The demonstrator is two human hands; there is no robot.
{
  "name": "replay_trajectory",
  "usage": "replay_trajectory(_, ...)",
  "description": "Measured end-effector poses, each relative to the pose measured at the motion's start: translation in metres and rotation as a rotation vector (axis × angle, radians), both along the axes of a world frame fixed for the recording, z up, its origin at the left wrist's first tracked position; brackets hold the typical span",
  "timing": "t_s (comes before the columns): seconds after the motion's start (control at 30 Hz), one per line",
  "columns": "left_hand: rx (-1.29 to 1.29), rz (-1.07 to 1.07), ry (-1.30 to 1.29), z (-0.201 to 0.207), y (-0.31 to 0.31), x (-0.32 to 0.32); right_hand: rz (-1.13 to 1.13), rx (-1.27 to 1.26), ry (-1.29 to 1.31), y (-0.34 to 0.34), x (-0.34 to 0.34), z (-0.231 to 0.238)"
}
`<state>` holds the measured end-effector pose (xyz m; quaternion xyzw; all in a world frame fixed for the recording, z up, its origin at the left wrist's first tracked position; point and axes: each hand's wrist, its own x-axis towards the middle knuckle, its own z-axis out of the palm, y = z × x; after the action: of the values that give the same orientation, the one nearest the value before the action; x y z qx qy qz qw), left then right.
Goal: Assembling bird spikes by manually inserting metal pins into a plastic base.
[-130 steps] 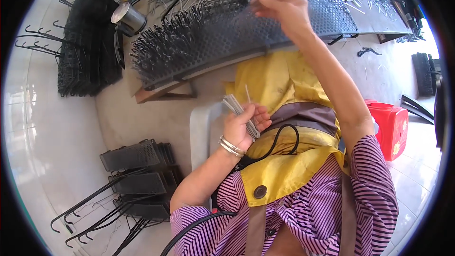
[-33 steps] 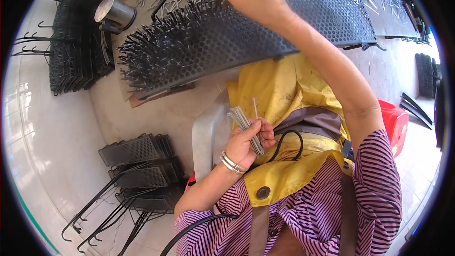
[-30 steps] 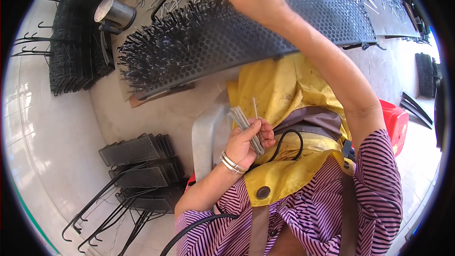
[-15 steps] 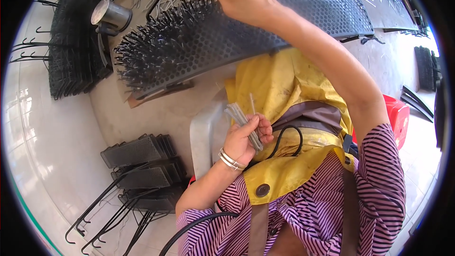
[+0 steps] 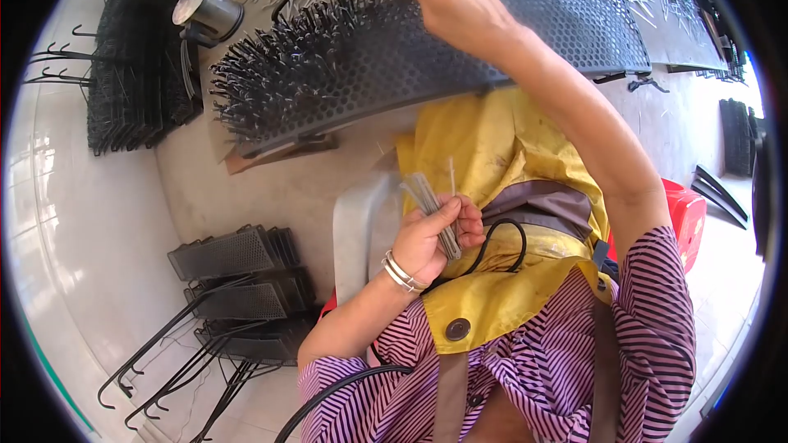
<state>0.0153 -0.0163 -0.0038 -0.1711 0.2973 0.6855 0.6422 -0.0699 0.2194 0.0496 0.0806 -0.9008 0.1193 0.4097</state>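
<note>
Head view: right hand (image 5: pixel 455 0) stretched far up and forward over the dark perforated metal panel (image 5: pixel 525 41), fingers pinched at its upper edge, on what cannot be told. Left hand (image 5: pixel 431 238) low over the yellow apron (image 5: pixel 492 148), fingers closed round a bundle of thin grey metal pins (image 5: pixel 431 201), long axis slanting up-left toward the panel, well apart from it. Left part of panel bristling with inserted pins. Grey metal tin (image 5: pixel 205 12) up left; stacked black wire racks (image 5: pixel 238 295) lower left.
</note>
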Motion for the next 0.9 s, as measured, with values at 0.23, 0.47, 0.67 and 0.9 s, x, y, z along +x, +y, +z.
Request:
replay_trajectory(0.23,0.021,-0.093,0.084,-0.004,0.002,0.007,-0.062,0.088,-0.130,-0.009,-0.009,-0.001)
replay_trajectory(0.47,0.025,-0.151,0.050,-0.012,0.004,0.009,-0.193,0.171,-0.287,-0.012,0.012,-0.023)
replay_trajectory(0.67,0.078,-0.016,0.087,-0.007,0.007,-0.005,-0.128,-0.195,-0.065,-0.036,0.072,-0.021)
replay_trajectory(0.9,0.131,-0.044,0.193,-0.004,0.008,-0.009,0.085,-1.444,-0.759,-0.073,0.142,-0.028)
